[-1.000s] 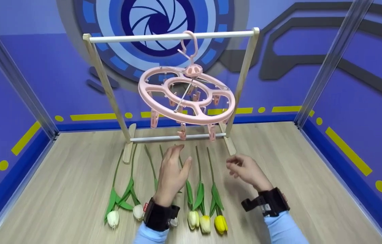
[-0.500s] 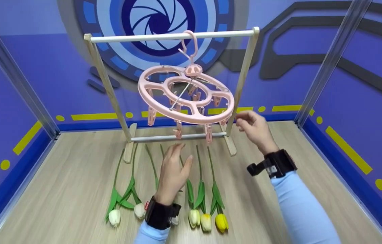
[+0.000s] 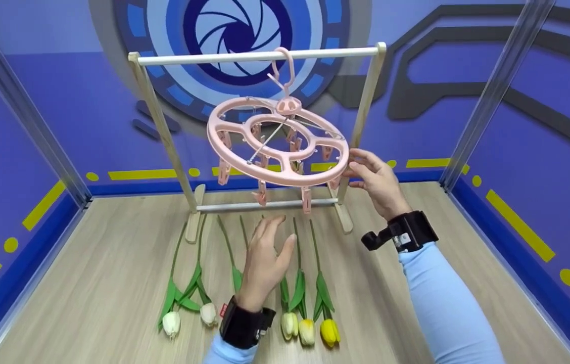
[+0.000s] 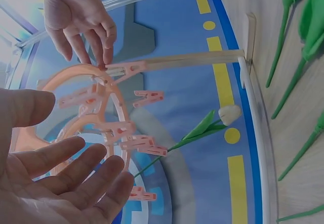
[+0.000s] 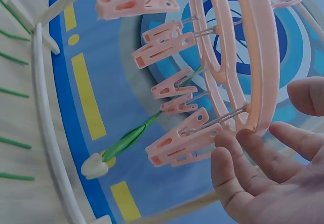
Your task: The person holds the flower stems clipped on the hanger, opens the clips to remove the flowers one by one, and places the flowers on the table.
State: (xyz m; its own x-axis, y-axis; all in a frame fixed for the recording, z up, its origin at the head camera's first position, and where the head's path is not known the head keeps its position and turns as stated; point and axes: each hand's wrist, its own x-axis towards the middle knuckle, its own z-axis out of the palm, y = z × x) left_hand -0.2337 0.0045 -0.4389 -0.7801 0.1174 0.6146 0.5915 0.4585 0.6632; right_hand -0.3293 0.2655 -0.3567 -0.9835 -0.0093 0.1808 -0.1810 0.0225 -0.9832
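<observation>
A pink round clip hanger [image 3: 310, 179] hangs by its hook from a rack's top bar. My right hand [image 3: 383, 189] is at the right side of its outer ring. In the right wrist view the fingertips [image 5: 249, 137] touch the ring's edge, with the thumb apart. Several pink clips [image 5: 164, 50] dangle underneath. One white tulip [image 5: 94, 166] hangs head down among them, its stem partly hidden by clips. My left hand [image 3: 265, 263], fingers spread and holding nothing, hovers over the row of tulips. It covers part of that row.
The wooden rack [image 3: 162, 134] has a white lower bar [image 3: 265, 206]. Before it lie several tulips, stems toward the rack, among them a white one [image 3: 171, 323] at left and a yellow one [image 3: 330, 332] at right. Blue printed walls [image 3: 542, 167] enclose the table [image 3: 88, 283].
My right hand has moved up and forward from the table to the hanger's ring. The hanger has turned a little, its near clips shifting left. My left hand has drifted slightly right.
</observation>
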